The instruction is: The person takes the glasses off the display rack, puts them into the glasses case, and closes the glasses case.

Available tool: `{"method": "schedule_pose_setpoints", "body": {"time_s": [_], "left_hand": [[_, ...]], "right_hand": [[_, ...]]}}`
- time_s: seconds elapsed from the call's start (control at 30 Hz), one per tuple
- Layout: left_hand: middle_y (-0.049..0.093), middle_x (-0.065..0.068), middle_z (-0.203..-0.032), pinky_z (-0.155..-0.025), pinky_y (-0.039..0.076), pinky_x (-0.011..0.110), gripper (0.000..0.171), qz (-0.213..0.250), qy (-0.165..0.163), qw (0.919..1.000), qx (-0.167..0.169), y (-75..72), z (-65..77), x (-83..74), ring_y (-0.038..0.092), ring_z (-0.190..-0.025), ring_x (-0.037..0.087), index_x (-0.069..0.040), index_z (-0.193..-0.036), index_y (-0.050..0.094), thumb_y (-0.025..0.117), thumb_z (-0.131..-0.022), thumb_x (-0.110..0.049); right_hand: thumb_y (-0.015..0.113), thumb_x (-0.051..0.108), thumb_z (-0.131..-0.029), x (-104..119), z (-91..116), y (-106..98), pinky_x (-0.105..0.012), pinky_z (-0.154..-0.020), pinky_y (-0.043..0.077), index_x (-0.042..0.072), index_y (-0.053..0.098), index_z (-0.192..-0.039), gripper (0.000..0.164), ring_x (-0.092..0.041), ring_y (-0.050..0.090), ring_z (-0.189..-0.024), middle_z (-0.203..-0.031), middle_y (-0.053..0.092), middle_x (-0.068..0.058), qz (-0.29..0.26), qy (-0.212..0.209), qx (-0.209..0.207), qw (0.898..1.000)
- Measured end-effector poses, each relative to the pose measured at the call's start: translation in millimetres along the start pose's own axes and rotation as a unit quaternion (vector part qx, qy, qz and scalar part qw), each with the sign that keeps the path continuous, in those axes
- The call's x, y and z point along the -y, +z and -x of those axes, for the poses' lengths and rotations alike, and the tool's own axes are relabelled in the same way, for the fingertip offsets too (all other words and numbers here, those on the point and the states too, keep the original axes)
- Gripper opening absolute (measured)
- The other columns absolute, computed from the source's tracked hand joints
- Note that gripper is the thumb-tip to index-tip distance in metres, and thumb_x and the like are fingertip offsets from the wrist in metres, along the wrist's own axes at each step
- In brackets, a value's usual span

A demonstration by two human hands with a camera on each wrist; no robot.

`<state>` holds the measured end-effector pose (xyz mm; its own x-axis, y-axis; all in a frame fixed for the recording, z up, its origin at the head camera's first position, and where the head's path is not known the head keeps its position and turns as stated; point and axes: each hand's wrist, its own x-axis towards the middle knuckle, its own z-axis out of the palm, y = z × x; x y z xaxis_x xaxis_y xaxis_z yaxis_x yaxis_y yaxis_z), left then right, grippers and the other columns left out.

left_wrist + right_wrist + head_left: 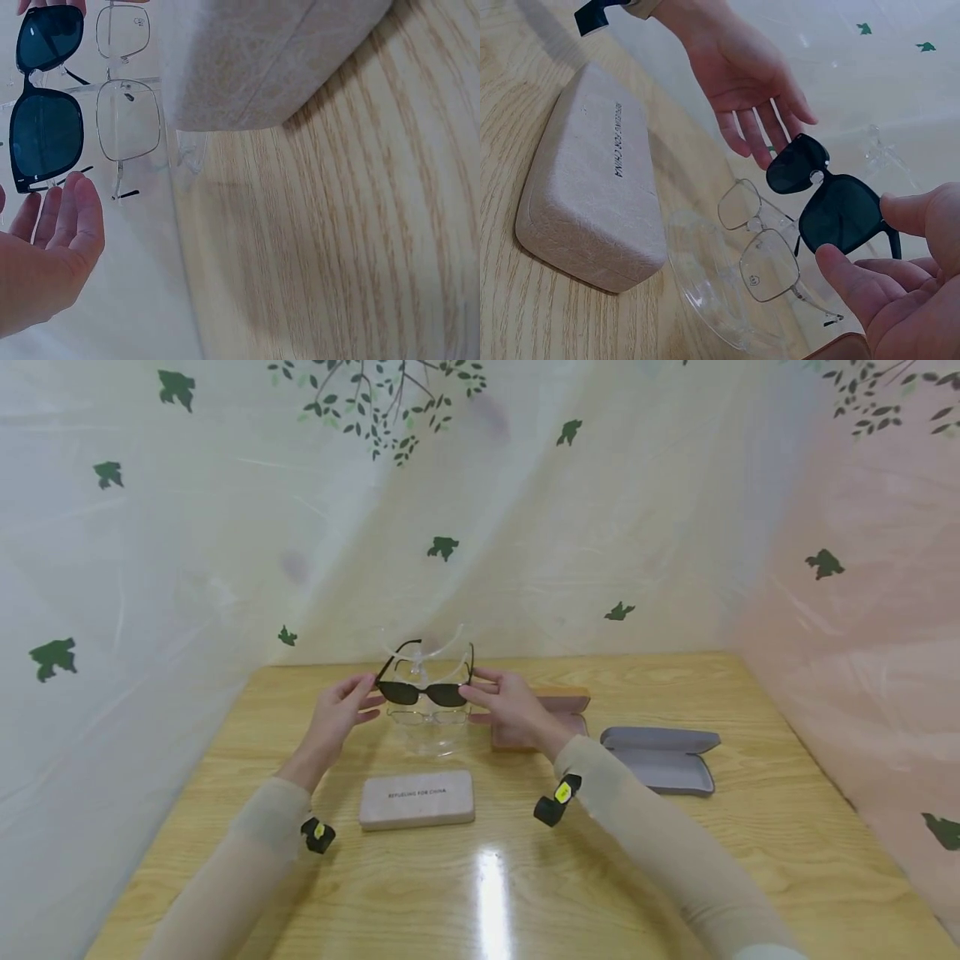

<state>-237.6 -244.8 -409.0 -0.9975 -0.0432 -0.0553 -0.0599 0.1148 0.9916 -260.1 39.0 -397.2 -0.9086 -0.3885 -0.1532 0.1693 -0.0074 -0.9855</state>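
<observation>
Black-framed sunglasses [424, 693] with dark lenses are held level at a clear display stand [431, 747]. My left hand [335, 714] holds them by the left hinge, between thumb and fingers. At the other end, my right hand [510, 703] pinches the frame near the right hinge; its thumb and a finger lie at the lens edge in the right wrist view. A clear piece of the stand shows behind the bridge; whether it bears their weight I cannot tell. Thin metal-framed eyeglasses [769, 265] with clear lenses sit on the stand below the sunglasses.
A closed pale glasses case [417, 800] with lettering lies in front of the stand. Behind my right wrist is an open orange-brown case [581, 702]. Farther right stands an open grey case [663, 768]. A leaf-patterned curtain [525, 527] surrounds the wooden table [420, 893].
</observation>
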Motion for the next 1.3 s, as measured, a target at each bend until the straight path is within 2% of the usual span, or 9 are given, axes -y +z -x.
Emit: {"method": "schedule_pose_setpoints", "body": {"time_s": [0.27,0.47,0.7,0.8,1.0,1.3], "left_hand": [[0.054,0.021,-0.143,-0.098,0.054,0.036,0.057,-0.001,-0.009,1.0000,0.003,2.0,-0.4,1.4,0.060,-0.124,0.035,0.002,-0.143,0.051,0.053,-0.106,-0.041],[0.056,0.026,-0.139,-0.097,0.055,0.038,0.061,-0.026,0.000,0.9995,0.018,-1.7,-1.3,0.4,0.063,-0.120,0.035,0.003,-0.146,0.047,0.049,-0.107,-0.043],[0.057,0.029,-0.136,-0.098,0.053,0.044,0.059,-0.033,-0.003,0.9994,0.011,-13.1,1.9,1.0,0.072,-0.102,0.018,0.006,-0.145,0.047,0.046,-0.109,-0.040],[0.059,0.027,-0.133,-0.097,0.054,0.042,0.057,-0.032,-0.002,0.9994,0.014,-13.6,2.5,1.5,0.072,-0.098,0.014,0.006,-0.143,0.049,0.049,-0.108,-0.038],[0.067,0.015,-0.123,-0.094,0.057,0.036,0.056,-0.038,0.001,0.9992,0.015,-10.4,3.0,1.4,0.072,-0.100,0.016,0.006,-0.140,0.053,0.055,-0.106,-0.038],[0.057,0.023,-0.136,-0.090,0.057,0.028,0.057,-0.052,-0.013,0.9984,0.017,-7.5,7.4,-7.4,0.067,-0.101,0.013,0.005,-0.144,0.049,0.052,-0.107,-0.039]], "right_hand": [[0.065,0.011,-0.100,-1,1,-1,-0.045,-0.093,0.057,0.002,0.030,-0.158,0.068,-0.029,0.053,-0.133,-0.143,0.056,-0.019,-0.020,-0.001,-0.008,1.000],[0.065,0.011,-0.100,-1,-1,1,-0.044,-0.092,0.057,0.004,0.030,-0.159,0.068,-0.029,0.055,-0.132,-0.143,0.057,-0.018,-0.021,-0.015,-0.013,1.000],[0.065,0.008,-0.100,1,-7,11,-0.045,-0.092,0.057,0.003,0.029,-0.158,0.068,-0.029,0.054,-0.132,-0.142,0.057,-0.019,-0.016,-0.027,0.002,1.000],[0.064,0.008,-0.101,1,-7,11,-0.044,-0.092,0.057,0.003,0.030,-0.158,0.068,-0.029,0.055,-0.132,-0.142,0.057,-0.019,-0.012,-0.026,-0.002,1.000],[0.064,0.007,-0.101,1,-6,7,-0.044,-0.092,0.057,0.003,0.031,-0.158,0.066,-0.029,0.055,-0.131,-0.142,0.058,-0.017,-0.013,-0.030,-0.009,0.999],[0.063,0.006,-0.101,2,-4,5,-0.045,-0.093,0.056,0.003,0.033,-0.157,0.064,-0.029,0.056,-0.131,-0.143,0.057,-0.017,-0.014,-0.040,-0.014,0.999]]}}
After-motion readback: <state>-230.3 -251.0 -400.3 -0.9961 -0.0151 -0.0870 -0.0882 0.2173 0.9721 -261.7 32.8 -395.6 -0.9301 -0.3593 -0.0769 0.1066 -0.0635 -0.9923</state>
